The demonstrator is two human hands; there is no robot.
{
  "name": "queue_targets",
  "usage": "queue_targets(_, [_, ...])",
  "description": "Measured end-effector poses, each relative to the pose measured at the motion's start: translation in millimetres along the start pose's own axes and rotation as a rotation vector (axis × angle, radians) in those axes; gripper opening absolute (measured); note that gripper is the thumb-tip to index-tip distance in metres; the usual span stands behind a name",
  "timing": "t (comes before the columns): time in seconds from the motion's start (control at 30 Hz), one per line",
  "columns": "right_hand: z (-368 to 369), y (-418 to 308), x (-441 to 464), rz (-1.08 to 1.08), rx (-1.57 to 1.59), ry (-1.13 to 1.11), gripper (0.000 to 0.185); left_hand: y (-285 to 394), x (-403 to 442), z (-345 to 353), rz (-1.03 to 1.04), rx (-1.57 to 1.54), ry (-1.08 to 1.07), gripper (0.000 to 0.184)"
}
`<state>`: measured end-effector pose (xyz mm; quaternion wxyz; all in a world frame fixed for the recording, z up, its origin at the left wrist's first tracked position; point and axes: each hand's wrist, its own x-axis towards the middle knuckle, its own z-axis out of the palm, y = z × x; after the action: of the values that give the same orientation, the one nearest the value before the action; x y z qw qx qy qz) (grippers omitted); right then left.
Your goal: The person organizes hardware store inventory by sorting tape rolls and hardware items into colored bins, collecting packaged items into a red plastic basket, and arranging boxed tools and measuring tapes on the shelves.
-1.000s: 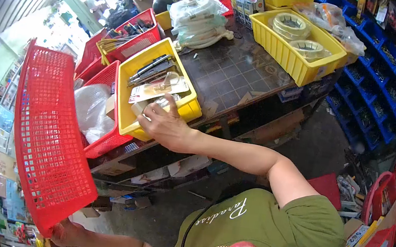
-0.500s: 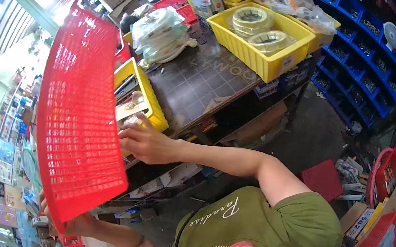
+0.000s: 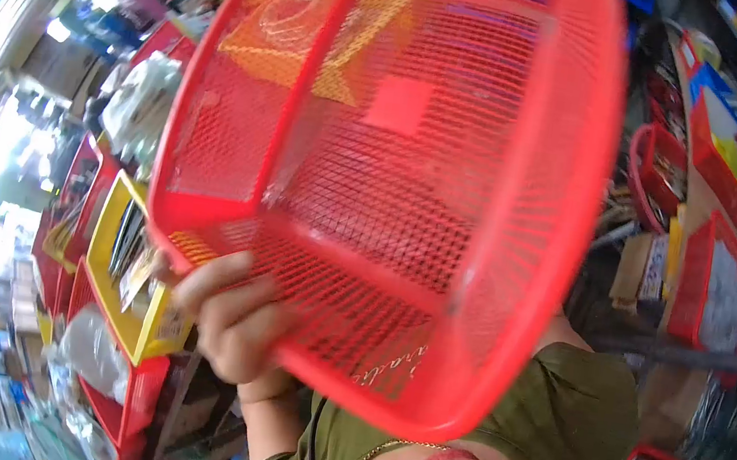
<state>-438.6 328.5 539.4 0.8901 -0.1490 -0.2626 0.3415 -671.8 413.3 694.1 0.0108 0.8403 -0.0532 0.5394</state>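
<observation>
A red plastic mesh basket [image 3: 393, 187] fills the middle of the view, tilted up with its hollow inside facing me. A small plain square patch [image 3: 399, 104] shows on its mesh floor. My left hand [image 3: 236, 315] is closed on the rim at the lower left corner, fingers curled over the edge and slightly blurred. Behind the basket, only a bit of my right arm [image 3: 562, 335] shows near the sleeve; the right hand is hidden. The top of the basket runs out of the frame.
A yellow bin [image 3: 153, 327] with flat packets stands left of my left hand, beside red bins [image 3: 139, 400]. A bulging plastic bag [image 3: 143, 107] lies beyond. Through the mesh shows a yellow crate [image 3: 296, 34]. Red trays [image 3: 715, 285] and boxes line the right side.
The basket has swung from the left to the middle and turned its inside to me. My left hand rose with it. My right hand has left the yellow bin's edge and gone out of sight.
</observation>
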Motion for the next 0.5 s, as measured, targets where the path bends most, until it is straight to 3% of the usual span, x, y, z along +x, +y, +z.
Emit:
queue_targets(0.1, [-36, -32, -38, -0.082, -0.067, 0.216, 0.044, 16, 9, 44, 0.073, -0.282, -0.151, 0.016])
queue_targets(0.17, [-58, -52, -64, -0.137, -0.113, 0.352, 0.045, 22, 14, 79, 0.136, -0.498, -0.238, 0.007])
queue_targets(0.33, [-109, -93, -110, -0.271, -0.172, 0.623, 0.045, 33, 21, 188, 0.245, -0.813, -0.286, 0.053])
queue_targets(0.43, [-138, -110, -118, -0.34, -0.175, 0.728, 0.045, 28, 14, 258, 0.248, -0.953, -0.31, 0.064])
queue_targets(0.5, [-156, -120, -116, -0.38, -0.173, 0.779, 0.045, 27, 16, 295, 0.184, -0.961, -0.335, 0.054])
